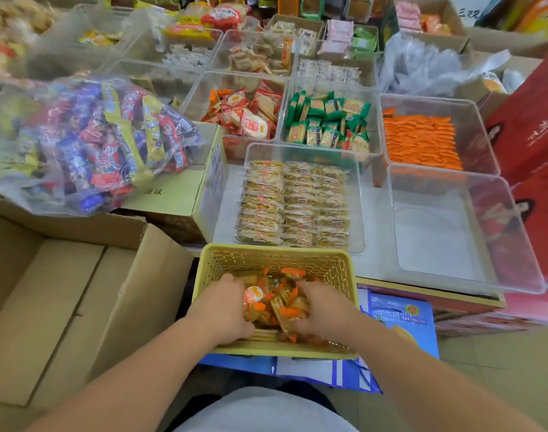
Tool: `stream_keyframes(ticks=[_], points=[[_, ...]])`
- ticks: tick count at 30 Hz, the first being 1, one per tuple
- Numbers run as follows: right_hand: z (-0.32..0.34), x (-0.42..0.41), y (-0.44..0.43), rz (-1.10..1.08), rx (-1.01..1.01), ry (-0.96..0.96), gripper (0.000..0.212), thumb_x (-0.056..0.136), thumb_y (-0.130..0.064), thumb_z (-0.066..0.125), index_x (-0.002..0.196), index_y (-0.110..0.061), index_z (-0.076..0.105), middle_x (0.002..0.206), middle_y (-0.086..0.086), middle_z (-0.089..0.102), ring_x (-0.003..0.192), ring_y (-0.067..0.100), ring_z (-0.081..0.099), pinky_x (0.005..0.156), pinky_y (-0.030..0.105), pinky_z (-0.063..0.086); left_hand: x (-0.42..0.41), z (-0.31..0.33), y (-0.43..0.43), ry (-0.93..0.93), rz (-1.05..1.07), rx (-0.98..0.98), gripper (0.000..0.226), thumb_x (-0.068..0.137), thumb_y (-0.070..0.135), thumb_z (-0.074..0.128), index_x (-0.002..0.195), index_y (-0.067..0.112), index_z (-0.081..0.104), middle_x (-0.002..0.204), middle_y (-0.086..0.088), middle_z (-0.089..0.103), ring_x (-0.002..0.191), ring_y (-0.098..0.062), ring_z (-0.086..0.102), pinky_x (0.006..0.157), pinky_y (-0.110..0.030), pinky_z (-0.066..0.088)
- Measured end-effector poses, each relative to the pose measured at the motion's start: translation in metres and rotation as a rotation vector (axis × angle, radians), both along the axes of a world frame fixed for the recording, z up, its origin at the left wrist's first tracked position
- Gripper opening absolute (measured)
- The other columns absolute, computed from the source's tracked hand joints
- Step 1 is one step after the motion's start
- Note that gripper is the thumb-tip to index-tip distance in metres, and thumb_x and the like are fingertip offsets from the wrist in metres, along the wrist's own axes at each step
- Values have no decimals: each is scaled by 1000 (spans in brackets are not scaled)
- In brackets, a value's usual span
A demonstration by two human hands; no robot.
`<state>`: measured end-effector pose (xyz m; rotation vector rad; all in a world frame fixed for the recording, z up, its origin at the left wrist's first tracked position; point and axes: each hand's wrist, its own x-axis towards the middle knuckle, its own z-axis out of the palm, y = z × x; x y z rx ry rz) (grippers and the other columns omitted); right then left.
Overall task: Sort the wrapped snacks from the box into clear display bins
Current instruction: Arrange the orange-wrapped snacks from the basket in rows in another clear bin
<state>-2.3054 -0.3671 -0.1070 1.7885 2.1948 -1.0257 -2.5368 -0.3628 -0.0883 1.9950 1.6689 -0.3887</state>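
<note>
A yellow slotted basket (266, 255) sits at the near edge and holds a heap of orange-and-clear wrapped snacks (277, 302). Both hands are down inside it. My left hand (227, 308) presses on the left side of the heap with fingers curled around wrappers. My right hand (321, 308) closes on wrappers at the right side. Beyond the basket, a clear bin (358, 194) holds neat rows of golden snacks. To the right stands an empty clear bin (453, 232), and behind it a bin of orange packets (420, 141).
An open brown cardboard box (64, 300) fills the left. A clear bag of mixed candies (89, 145) lies on a green carton (176, 194). Bins of red-white snacks (244, 115) and green packets (327, 121) sit farther back. Red gift boxes (531, 135) stand at the right.
</note>
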Motion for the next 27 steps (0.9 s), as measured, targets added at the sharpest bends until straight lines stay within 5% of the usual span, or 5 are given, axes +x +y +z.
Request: stream_keyframes(ticks=[3, 7, 12, 19, 27], points=[[10, -5, -2, -213, -24, 136, 28, 75, -44, 77, 90, -26, 63, 82, -9, 65, 72, 5, 61, 63, 29, 55, -12, 19, -9, -246, 165, -4, 55, 59, 58, 74, 104, 37, 51, 103, 14, 53, 84, -7, 56, 69, -24, 45], [33, -15, -15, -619, -105, 510, 31, 74, -47, 78, 97, -29, 71, 88, -6, 76, 80, 11, 72, 72, 34, 61, -31, 38, -21, -782, 604, -177, 51, 50, 55, 71, 100, 54, 62, 95, 26, 70, 85, -1, 68, 67, -23, 51], [68, -45, -37, -1021, -312, 1110, 26, 72, -36, 79, 96, -24, 78, 93, 9, 74, 83, 26, 72, 73, 44, 57, -30, 47, -38, -1364, 1063, -532, 29, 93, 15, 63, 120, 3, 68, 114, -19, 76, 99, -32, 69, 72, -40, 61], [99, -53, -55, -1106, -438, 1214, 36, 80, -37, 71, 101, -9, 79, 103, 17, 75, 89, 28, 74, 72, 40, 59, 5, 62, -61, -1505, 1021, -529, 42, 83, 23, 64, 123, 17, 74, 125, -13, 74, 117, -31, 69, 104, -55, 52], [106, 46, -68, -1043, -374, 1169, 49, 78, -47, 71, 114, -13, 75, 111, 14, 76, 101, 30, 74, 82, 41, 58, 127, 66, -60, -1402, 962, -449, 43, 69, 24, 76, 112, 18, 77, 113, -11, 78, 104, -29, 75, 94, -47, 57]])
